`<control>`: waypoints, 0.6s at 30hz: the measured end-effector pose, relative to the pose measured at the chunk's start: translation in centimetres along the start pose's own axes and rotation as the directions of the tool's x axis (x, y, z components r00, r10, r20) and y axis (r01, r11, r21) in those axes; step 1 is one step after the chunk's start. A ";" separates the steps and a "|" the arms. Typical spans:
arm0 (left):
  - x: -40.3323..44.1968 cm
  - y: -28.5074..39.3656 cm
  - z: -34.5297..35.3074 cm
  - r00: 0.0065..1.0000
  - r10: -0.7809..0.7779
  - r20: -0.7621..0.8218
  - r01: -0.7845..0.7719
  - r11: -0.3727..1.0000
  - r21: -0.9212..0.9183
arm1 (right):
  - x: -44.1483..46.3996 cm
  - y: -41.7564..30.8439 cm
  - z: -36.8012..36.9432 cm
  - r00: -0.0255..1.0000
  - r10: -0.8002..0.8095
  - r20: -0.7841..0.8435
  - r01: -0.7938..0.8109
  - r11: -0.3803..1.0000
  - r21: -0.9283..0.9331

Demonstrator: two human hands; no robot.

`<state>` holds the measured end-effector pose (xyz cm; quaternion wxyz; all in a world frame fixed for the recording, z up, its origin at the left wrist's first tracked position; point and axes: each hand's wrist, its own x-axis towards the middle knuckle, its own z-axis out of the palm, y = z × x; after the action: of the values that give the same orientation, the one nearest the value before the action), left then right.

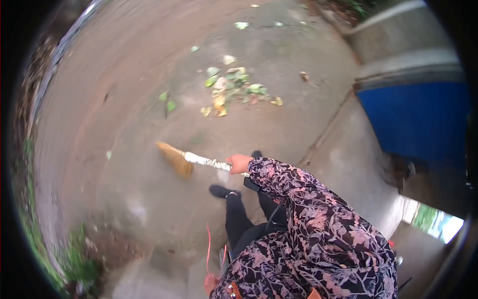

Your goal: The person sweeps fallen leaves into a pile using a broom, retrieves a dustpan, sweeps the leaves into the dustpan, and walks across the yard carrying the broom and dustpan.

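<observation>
My right hand (240,164) is wrapped round the whitish, wrapped handle of a broom (201,160). The broom's yellow-brown bristles (178,159) point left, over the concrete ground, and look blurred. Low in the view, my left hand (210,283) is closed by a thin pink-red cord (208,249) that rises from it in a loop; whatever else it holds is unclear. A loose pile of green, yellow and pale leaves (234,87) lies on the ground beyond the broom. Two green leaves (167,102) on a thin stem lie left of the pile.
My dark shoes (224,191) stand on the concrete, just below the broom. A blue panel (418,119) and a concrete wall (408,32) are at the right. A dry brown leaf (304,75) lies near a ground seam. Green plants (79,259) grow at the lower left.
</observation>
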<state>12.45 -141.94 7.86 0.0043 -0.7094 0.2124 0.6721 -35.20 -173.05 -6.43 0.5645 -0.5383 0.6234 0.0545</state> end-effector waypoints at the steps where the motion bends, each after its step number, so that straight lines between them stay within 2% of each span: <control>1: 1.3 -0.3 -0.2 0.998 0.001 0.056 0.000 1.000 -0.018 | -1.5 2.3 -1.4 0.999 0.023 -0.035 -0.022 1.000 0.013; 2: 2.6 0.4 -1.3 0.991 -0.040 0.129 0.057 0.990 -0.132 | -2.5 3.4 -2.5 0.994 0.076 -0.080 -0.077 0.997 -0.009; 3: 4.6 0.5 -2.5 0.956 -0.085 0.281 0.187 0.914 -0.361 | -4.1 5.0 -4.2 0.983 0.114 -0.143 -0.121 0.992 -0.045; 4: 6.4 1.2 -3.7 0.870 -0.097 0.484 0.382 0.754 -0.535 | -5.9 6.4 -5.6 0.979 0.116 -0.166 -0.122 0.992 -0.028; 5: 7.7 1.8 -4.7 0.777 -0.064 0.627 0.513 0.642 -0.570 | -8.3 7.4 -6.5 0.973 0.093 -0.209 -0.076 0.993 0.091; 6: 8.8 3.0 -5.0 0.722 -0.005 0.692 0.541 0.628 -0.560 | -10.9 8.6 -7.6 0.964 0.075 -0.256 -0.021 0.978 0.207; 7: 9.3 4.0 -5.0 0.795 0.137 0.591 0.296 0.762 -0.576 | -14.1 10.0 -8.1 0.944 0.027 -0.328 0.074 0.954 0.292; 8: 9.5 6.5 -4.4 0.785 0.147 0.602 0.280 0.783 -0.556 | -17.5 11.5 -8.3 0.915 -0.020 -0.403 0.178 0.917 0.358; 10: 9.2 12.5 -0.9 0.911 -0.166 0.379 0.339 0.823 -0.455 | -22.5 16.6 -8.0 0.886 0.038 -0.463 0.209 0.858 0.470; 11: 2.3 18.9 6.5 0.996 0.066 -0.064 -0.071 0.995 -0.072 | -25.0 18.8 -7.3 0.855 0.074 -0.514 0.193 0.874 0.446; 12: 2.3 21.3 8.8 0.995 0.076 -0.063 -0.080 0.995 -0.060 | -27.1 21.2 -6.5 0.823 0.111 -0.557 0.170 0.888 0.427; 13: 2.1 22.6 10.2 0.988 0.117 -0.103 -0.119 0.993 -0.015 | -29.1 23.6 -5.6 0.870 0.184 -0.457 0.132 0.807 0.576; 14: 1.9 24.1 11.4 0.976 0.160 -0.145 -0.157 0.987 0.031 | -30.9 25.9 -4.8 0.910 0.236 -0.341 0.083 0.702 0.707; 16: 2.4 26.8 13.3 0.982 0.149 -0.113 -0.141 0.987 0.077 | -34.2 28.8 -3.4 0.937 0.288 -0.198 0.028 0.504 0.863; 18: 2.1 29.0 14.8 0.982 0.161 -0.102 -0.142 0.975 0.173 | -38.1 28.3 -2.9 0.904 0.410 -0.118 -0.013 0.303 0.953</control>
<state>-10.55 -164.61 12.55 -0.0008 -0.7259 0.3206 0.6085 -66.08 -140.06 8.35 0.6396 -0.0259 0.6925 -0.3327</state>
